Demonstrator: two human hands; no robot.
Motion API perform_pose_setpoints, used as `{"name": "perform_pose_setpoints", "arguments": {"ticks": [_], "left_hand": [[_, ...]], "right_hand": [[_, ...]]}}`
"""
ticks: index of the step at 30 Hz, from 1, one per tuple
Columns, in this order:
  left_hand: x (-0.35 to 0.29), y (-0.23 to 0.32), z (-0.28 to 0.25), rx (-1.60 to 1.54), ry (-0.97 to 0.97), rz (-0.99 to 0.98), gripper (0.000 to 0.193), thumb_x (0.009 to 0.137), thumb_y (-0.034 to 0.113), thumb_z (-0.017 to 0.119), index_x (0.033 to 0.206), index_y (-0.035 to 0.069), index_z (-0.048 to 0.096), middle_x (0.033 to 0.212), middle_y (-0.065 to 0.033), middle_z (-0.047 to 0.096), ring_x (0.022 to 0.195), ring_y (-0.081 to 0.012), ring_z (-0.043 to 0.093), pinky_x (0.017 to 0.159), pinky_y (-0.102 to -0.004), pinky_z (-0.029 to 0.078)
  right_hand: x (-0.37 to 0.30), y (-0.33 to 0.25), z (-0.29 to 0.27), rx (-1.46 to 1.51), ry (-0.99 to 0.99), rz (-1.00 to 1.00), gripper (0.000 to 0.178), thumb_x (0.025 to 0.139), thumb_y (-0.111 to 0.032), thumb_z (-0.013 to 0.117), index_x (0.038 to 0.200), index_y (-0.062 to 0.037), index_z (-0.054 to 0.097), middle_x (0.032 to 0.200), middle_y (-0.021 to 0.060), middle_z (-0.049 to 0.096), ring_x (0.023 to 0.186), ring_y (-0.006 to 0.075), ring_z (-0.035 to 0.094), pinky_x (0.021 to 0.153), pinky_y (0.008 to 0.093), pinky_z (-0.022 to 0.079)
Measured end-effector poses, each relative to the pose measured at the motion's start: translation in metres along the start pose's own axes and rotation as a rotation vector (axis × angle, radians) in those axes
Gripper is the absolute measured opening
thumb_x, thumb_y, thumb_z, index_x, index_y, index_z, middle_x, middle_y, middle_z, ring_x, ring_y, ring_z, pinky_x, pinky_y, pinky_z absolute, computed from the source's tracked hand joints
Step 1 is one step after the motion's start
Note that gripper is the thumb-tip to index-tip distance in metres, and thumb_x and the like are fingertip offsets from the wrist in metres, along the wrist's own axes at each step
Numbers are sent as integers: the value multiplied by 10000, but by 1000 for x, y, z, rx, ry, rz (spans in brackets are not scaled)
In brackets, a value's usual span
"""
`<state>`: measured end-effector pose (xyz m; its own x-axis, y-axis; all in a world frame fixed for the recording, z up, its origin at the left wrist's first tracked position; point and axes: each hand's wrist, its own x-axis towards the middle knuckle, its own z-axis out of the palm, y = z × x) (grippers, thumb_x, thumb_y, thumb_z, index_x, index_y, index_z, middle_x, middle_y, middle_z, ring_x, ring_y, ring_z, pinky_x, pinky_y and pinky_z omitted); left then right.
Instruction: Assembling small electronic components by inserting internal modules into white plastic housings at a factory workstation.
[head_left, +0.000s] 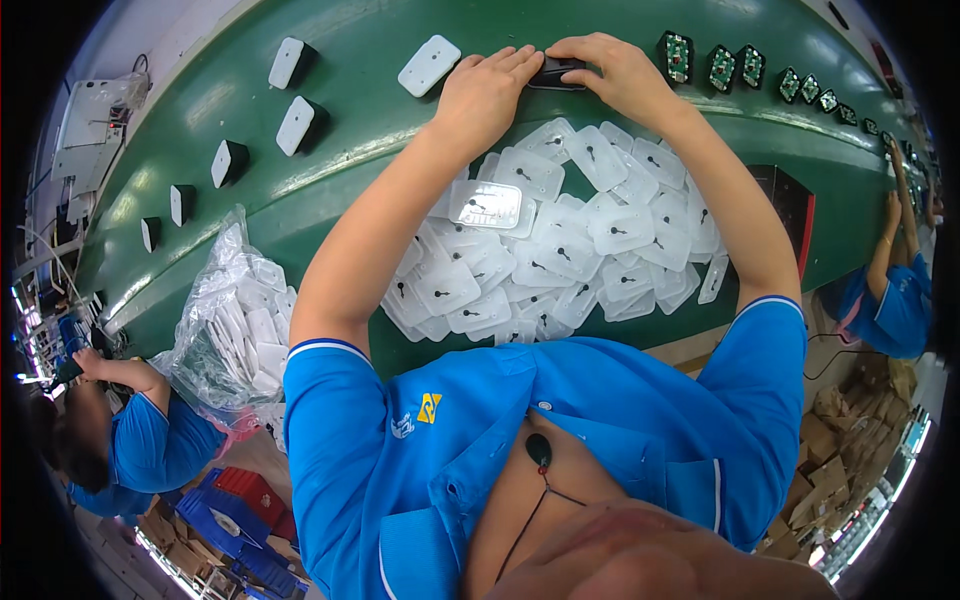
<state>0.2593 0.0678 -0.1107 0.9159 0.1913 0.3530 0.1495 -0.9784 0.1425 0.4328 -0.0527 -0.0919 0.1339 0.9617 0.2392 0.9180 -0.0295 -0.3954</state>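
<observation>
At the far side of the green bench, a black plastic housing [557,74] lies between my two hands. My left hand [488,92] rests against its left end, fingers closed together and partly hiding it. On the other end, the fingers and thumb of my right hand [618,76] are curled around it. Just left of my left hand sits a black housing with a white cover [430,66] on top. Between my forearms spreads a big heap of white plastic covers [560,250], each with a small dark keyhole-like mark. One shinier translucent piece [486,204] lies on the heap.
Several black housings with green circuit boards [677,58] line the bench's right side. More white-covered housings [296,126] stand at left. A clear bag of white covers [240,320] lies left of my arm. Co-workers [160,430] sit at both sides. A dark box [785,215] is beside my right elbow.
</observation>
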Motion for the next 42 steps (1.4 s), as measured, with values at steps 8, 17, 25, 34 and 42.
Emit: {"name": "perform_pose_setpoints", "arguments": {"ticks": [8, 17, 25, 34, 42], "left_hand": [[-8, 2, 6, 41, 4, 6, 444, 828, 63, 475, 1269, 93, 505, 1303, -2, 524, 1127, -170, 533, 898, -282, 415], [-1, 6, 3, 51, 105, -12, 342, 812, 143, 541, 1139, 44, 549, 1180, -75, 583, 905, -245, 614, 781, -310, 472], [20, 7, 13, 80, 157, -197, 208, 769, 205, 604, 892, 42, 565, 784, -114, 627, 704, -279, 614, 631, -367, 476], [-54, 18, -87, -815, 110, -496, 183, 855, 136, 586, 990, 15, 560, 750, -85, 618, 583, -161, 586, 535, -268, 459], [-69, 1, -117, -935, 221, -676, 203, 876, 125, 554, 1027, -10, 537, 705, -84, 590, 551, -114, 558, 501, -218, 440]], "right_hand": [[-6, -1, 13, -182, 105, -160, 237, 810, -166, 611, 1046, -145, 621, 1050, -25, 632, 900, 186, 590, 780, 294, 482], [10, 8, 5, 110, -42, 25, 263, 778, -132, 636, 1040, -112, 638, 974, -1, 661, 849, 204, 610, 765, 292, 478], [29, 6, -5, 453, -102, 139, 238, 830, -152, 606, 1032, -33, 641, 970, 34, 660, 847, 152, 582, 801, 251, 450], [8, -96, -21, 593, -153, 74, 358, 848, -205, 601, 1181, -88, 547, 1058, 58, 599, 857, 176, 564, 773, 269, 445], [12, -130, -30, 510, 0, 15, 396, 867, -212, 589, 1235, -100, 494, 1098, 75, 574, 865, 177, 569, 765, 265, 443]]}}
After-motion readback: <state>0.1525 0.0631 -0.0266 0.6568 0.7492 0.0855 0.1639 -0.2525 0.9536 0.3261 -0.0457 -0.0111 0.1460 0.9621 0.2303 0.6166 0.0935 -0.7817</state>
